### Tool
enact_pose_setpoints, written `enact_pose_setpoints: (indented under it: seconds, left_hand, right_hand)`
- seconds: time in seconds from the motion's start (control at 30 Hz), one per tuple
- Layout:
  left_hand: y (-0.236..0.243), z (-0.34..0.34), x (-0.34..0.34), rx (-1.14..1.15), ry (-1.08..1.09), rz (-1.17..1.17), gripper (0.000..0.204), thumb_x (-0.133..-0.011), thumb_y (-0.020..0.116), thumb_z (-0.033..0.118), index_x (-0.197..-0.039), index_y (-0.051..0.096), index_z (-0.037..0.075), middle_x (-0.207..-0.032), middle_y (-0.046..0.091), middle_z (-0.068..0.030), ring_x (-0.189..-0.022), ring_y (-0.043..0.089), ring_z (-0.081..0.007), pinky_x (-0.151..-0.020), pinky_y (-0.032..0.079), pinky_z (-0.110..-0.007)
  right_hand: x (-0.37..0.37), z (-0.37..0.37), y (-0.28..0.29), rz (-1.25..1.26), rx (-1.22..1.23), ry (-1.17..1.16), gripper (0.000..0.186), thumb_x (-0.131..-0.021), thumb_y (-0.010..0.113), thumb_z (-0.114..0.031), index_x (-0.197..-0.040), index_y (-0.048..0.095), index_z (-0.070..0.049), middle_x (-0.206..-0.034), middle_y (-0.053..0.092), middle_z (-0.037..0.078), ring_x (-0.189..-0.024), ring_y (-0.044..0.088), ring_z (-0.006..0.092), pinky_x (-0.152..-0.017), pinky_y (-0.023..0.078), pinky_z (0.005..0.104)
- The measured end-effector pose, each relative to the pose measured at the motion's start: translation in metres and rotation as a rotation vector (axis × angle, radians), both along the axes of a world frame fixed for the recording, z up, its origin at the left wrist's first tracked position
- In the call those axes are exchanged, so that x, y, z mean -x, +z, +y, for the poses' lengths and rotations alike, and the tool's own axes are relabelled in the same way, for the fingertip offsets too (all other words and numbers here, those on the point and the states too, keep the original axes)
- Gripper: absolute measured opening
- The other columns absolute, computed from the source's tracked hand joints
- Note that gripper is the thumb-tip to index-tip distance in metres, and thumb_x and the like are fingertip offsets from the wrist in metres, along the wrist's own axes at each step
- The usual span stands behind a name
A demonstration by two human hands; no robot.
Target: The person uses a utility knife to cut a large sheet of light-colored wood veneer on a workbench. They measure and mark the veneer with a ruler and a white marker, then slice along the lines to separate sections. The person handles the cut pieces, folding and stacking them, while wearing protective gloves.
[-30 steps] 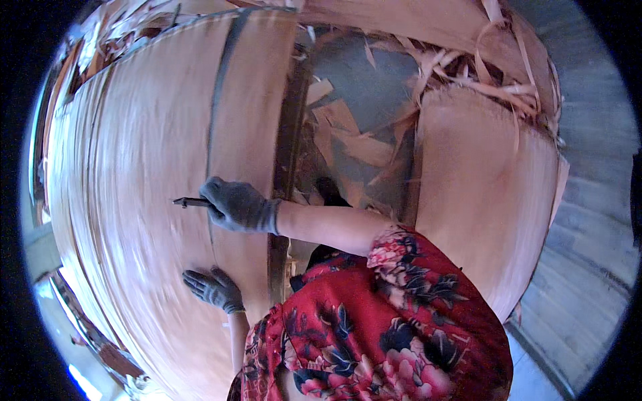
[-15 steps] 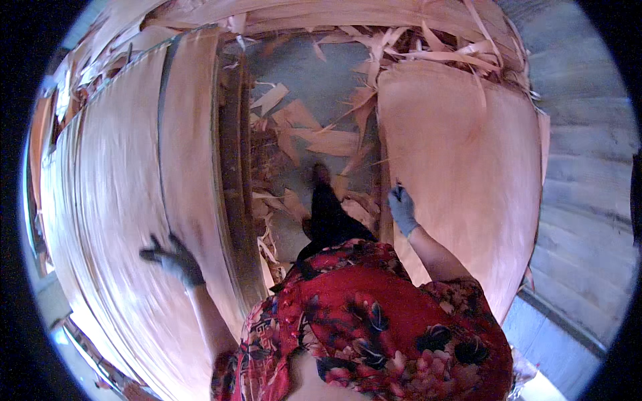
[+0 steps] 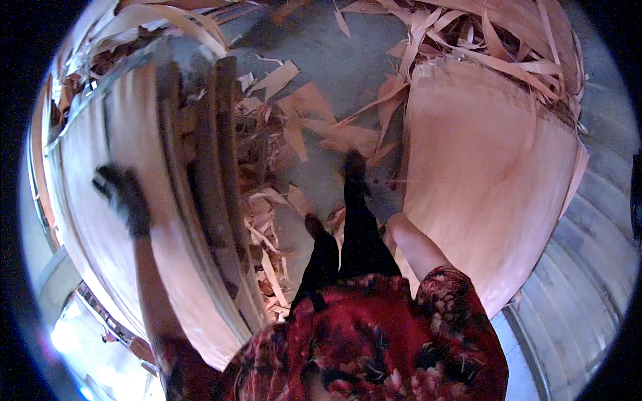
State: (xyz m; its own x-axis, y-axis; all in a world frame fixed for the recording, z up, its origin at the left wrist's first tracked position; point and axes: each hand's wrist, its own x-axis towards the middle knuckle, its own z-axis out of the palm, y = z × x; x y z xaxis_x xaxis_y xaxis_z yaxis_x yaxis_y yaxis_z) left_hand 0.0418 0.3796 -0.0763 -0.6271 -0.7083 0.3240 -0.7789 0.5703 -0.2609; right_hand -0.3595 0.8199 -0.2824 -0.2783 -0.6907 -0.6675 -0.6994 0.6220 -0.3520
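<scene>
My left hand (image 3: 126,200), in a dark grey glove, is over the pale wood veneer sheets of the left stack (image 3: 87,194). Its fingers look spread, though motion softens them, and I see nothing in them. Whether the palm touches the top sheet is unclear. My right hand (image 3: 384,202), in a lighter grey glove, hangs by the inner edge of the right veneer stack (image 3: 481,180), above my leg. Its fingers look curled, with a small dark spot near the tips; blur hides what they hold.
Between the stacks runs a grey floor (image 3: 321,73) strewn with torn veneer scraps (image 3: 307,103). Dark, long edges (image 3: 217,167) line the left stack's inner side. Loose strips (image 3: 495,50) tangle beyond the right stack. Ribbed grey sheeting (image 3: 588,274) lies at far right.
My left hand has moved farther out and left over the stack. My right hand has shifted inward off the right stack. Veneer spanning the gap's far end no longer shows there.
</scene>
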Motion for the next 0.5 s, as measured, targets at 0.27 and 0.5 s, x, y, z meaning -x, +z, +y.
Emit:
enact_pose_setpoints:
  seconds: [0.27,0.5]
  left_hand:
    - [-0.002,0.028,-0.024,-0.180,0.208,0.175,0.059,-0.095,0.041,0.022,-0.141,0.012,-0.001,-0.145,0.022,-0.0194,-0.136,0.015,-0.0312,-0.111,0.012,-0.041]
    - [-0.018,0.036,0.009,-0.230,0.269,0.119,0.058,-0.095,0.039,0.025,-0.141,0.014,-0.001,-0.145,0.022,-0.0190,-0.135,0.016,-0.0311,-0.111,0.013,-0.041]
  right_hand:
    - [0.035,-0.076,-0.240,0.078,-0.096,0.440,0.031,-0.085,0.047,-0.027,-0.109,0.061,-0.014,-0.130,0.044,0.017,-0.101,0.058,0.0339,-0.086,0.046,0.0456]
    - [0.046,-0.133,-0.353,-0.027,-0.441,0.348,0.033,-0.085,0.047,-0.025,-0.115,0.059,-0.014,-0.124,0.049,0.022,-0.093,0.062,0.0333,-0.084,0.048,0.0418]
